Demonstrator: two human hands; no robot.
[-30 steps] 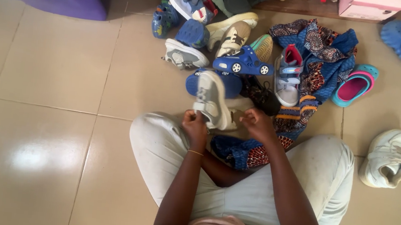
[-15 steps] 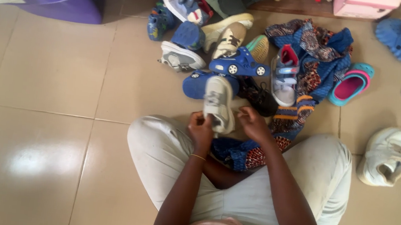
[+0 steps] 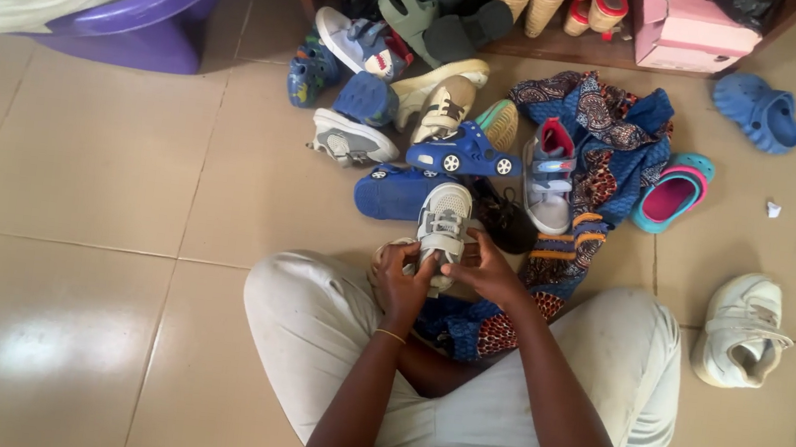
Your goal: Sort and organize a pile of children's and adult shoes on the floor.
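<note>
Head view: a small grey-and-white sneaker [image 3: 444, 227] was held upright over the lap, near the shoe pile [image 3: 411, 105], clamped by left hand [image 3: 403, 284] and right hand [image 3: 485, 268]; the straps were best handled with the heel steadied.

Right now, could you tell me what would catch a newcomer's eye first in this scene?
Both hands, the left hand and right hand, grip a small grey-and-white sneaker over the lap. Just beyond lies a jumbled pile of children's shoes, a blue car-shaped shoe among them, and a purple plastic tub sits top left.
</note>
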